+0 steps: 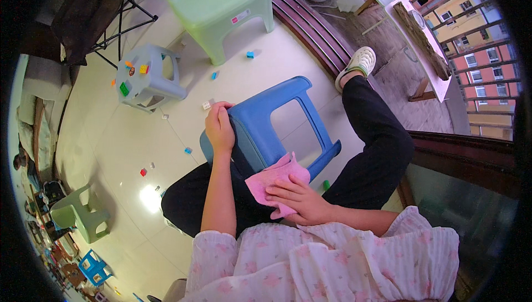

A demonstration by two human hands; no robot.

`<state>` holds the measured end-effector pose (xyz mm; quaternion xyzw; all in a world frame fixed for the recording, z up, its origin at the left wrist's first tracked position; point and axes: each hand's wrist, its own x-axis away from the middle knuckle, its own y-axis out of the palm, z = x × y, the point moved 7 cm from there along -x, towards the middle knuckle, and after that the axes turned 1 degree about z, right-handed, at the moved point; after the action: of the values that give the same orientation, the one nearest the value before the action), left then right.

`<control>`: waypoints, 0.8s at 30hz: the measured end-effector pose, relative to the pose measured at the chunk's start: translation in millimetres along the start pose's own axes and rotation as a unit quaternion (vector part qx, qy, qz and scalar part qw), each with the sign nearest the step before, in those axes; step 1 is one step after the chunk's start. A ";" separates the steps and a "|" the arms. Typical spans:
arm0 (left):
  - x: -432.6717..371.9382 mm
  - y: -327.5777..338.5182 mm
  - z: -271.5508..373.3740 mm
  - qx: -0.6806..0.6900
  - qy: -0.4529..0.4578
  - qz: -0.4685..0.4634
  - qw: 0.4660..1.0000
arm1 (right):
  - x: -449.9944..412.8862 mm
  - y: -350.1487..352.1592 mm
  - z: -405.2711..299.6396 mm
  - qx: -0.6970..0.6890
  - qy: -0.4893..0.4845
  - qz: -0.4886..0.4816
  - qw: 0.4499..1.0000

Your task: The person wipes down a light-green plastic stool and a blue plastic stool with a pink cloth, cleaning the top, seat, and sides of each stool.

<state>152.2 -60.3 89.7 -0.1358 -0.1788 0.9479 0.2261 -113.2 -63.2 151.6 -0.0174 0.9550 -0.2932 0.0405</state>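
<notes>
A blue plastic stool [257, 123] lies tipped on its side between my knees, its legs pointing right. My left hand [220, 129] grips the edge at its seat end. Under my right hand [301, 200] is a pink cloth [274, 179], pressed against the stool's lower side near a leg. The right fingers lie flat and slightly spread over the cloth. Part of the stool's seat is hidden by my left hand and forearm.
A small grey stool [145, 73] carries several toy bricks; more bricks, such as a red one [143, 172], dot the tiled floor. A large green stool [220, 7] stands ahead. Dark sliding-door tracks [307, 19] run by my shoe [361, 63]. A green chair [81, 214] stands left.
</notes>
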 end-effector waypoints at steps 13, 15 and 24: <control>0.1 -0.1 -8.1 -0.035 -0.034 -0.037 0.998 | -162.8 -67.6 110.8 0.031 0.114 0.222 0.968; 2.4 -2.7 -12.5 -0.038 -0.022 -0.021 0.999 | -152.9 -58.9 102.8 0.059 0.099 0.191 0.975; 2.4 -4.4 -3.1 0.002 0.003 0.003 1.000 | 28.6 12.8 16.4 -0.048 -0.015 -0.010 0.999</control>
<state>152.9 -54.6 88.3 -0.1390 -0.1758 0.9484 0.2245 -140.4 -63.4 129.0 -0.0336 0.9670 -0.2473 0.0506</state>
